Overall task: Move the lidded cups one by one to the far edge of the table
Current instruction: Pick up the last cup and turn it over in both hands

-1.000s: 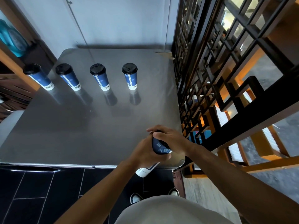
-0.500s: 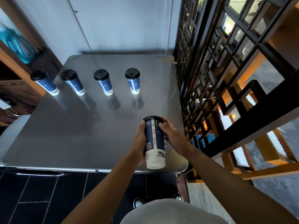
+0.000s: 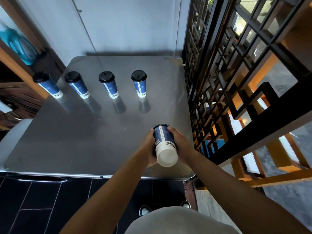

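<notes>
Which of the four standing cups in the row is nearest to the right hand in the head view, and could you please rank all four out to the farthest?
From the right hand:
1. Rightmost cup, straight beyond the hands.
2. Second cup from the right, just to its left.
3. Third cup from the right, further left.
4. Leftmost cup, at the table's left edge.

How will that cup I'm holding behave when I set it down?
The held cup is tall with a narrow white base, so it probably tips easily. It looks like paper, so both hands, left hand and right hand, could dent it by squeezing.

Dim, window light right, fisheye edges
</notes>
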A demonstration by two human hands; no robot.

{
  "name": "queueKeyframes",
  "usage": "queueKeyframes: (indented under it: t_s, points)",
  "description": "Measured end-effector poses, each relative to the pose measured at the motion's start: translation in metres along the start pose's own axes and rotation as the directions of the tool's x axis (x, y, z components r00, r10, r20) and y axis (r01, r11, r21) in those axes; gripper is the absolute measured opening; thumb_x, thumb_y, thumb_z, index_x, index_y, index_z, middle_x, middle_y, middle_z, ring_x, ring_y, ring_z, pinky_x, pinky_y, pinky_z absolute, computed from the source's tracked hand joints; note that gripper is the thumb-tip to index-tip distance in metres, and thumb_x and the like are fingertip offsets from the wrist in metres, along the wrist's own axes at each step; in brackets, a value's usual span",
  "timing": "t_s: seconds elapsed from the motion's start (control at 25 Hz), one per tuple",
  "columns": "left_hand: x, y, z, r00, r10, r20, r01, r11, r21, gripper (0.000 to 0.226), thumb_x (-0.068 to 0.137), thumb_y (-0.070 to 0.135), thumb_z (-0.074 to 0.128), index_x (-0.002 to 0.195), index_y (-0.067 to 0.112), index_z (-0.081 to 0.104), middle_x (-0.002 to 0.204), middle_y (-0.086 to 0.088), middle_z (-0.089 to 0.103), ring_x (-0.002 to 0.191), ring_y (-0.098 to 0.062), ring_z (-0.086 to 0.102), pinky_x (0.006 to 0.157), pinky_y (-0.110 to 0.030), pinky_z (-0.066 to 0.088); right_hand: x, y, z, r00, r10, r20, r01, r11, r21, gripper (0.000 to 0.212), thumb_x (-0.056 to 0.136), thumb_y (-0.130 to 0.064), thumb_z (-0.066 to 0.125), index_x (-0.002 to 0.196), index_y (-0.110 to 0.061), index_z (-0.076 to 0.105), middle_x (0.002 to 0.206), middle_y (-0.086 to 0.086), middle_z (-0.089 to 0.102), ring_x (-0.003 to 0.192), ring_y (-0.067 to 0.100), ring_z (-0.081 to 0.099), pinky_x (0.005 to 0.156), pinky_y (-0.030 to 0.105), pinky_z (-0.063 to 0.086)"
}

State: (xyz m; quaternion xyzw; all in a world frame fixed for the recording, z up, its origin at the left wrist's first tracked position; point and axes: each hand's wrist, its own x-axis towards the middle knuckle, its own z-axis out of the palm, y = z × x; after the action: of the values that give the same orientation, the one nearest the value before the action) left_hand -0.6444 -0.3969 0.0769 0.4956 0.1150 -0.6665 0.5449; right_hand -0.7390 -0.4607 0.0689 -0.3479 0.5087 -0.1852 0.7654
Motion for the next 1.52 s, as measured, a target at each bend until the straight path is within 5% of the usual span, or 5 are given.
queueKeyframes:
  t_s: [0.28, 0.48, 0.96, 1.28, 1.52]
  points:
    - [0.004, -0.002, -0.002, 0.999, -0.036, -0.015, 0.037, 0.995, 0.089, 0.073, 0.095, 0.069, 0.040, 0.134, 0.010, 0.060, 0.093, -0.019, 0.074, 0.074, -0.034, 0.073, 0.072, -0.045, 0.063, -0.007, -0.003, 0.001, 1.000, 0.029, -0.006, -0.028, 0.999, 0.043, 0.051, 0.098, -0.034, 0.057, 0.137, -0.003, 0.048, 0.117, 0.024, 0.059, 0.098, 0.037, 0.060, 0.098, 0.061, 0.049]
    - [-0.001, 0.003, -0.006, 0.972, 0.207, -0.110, -0.096, 0.777, 0.622, 0.073, 0.071, 0.083, 0.052, 0.116, 0.026, 0.063, 0.107, -0.014, 0.076, 0.084, -0.032, 0.078, 0.064, -0.048, 0.062, -0.011, -0.009, 0.000, 1.000, 0.006, -0.005, -0.006, 0.999, 0.045, 0.047, 0.101, -0.026, 0.054, 0.137, 0.005, 0.048, 0.139, 0.033, 0.053, 0.109, 0.037, 0.058, 0.109, 0.061, 0.044]
    - [0.004, -0.003, 0.002, 0.992, 0.125, 0.004, -0.117, 0.915, 0.386, 0.063, 0.094, 0.063, 0.050, 0.137, 0.018, 0.057, 0.106, -0.011, 0.072, 0.082, -0.028, 0.072, 0.069, -0.046, 0.059, -0.025, -0.016, -0.005, 0.983, 0.150, 0.102, -0.172, 0.951, 0.257, 0.049, 0.104, -0.042, 0.044, 0.133, -0.004, 0.054, 0.100, 0.016, 0.059, 0.076, 0.025, 0.058, 0.069, 0.038, 0.052]
    - [-0.008, 0.004, -0.005, 0.974, 0.225, -0.026, -0.126, 0.632, 0.765, 0.098, 0.062, 0.093, 0.042, 0.123, 0.018, 0.053, 0.080, -0.018, 0.069, 0.063, -0.030, 0.068, 0.043, -0.028, 0.053, -0.021, -0.020, -0.009, 0.995, 0.082, 0.050, -0.090, 0.978, 0.188, 0.056, 0.106, -0.036, 0.042, 0.147, 0.003, 0.039, 0.138, 0.031, 0.053, 0.100, 0.036, 0.053, 0.073, 0.041, 0.048]
    - [-0.006, 0.001, 0.001, 0.993, 0.099, 0.061, -0.116, 0.827, 0.550, 0.067, 0.091, 0.066, 0.046, 0.122, 0.009, 0.064, 0.101, -0.024, 0.067, 0.077, -0.038, 0.067, 0.043, -0.026, 0.049, -0.018, -0.017, -0.013, 0.991, 0.109, 0.083, -0.124, 0.971, 0.206, 0.059, 0.104, -0.043, 0.043, 0.143, 0.001, 0.050, 0.118, 0.021, 0.058, 0.085, 0.029, 0.060, 0.074, 0.039, 0.048]
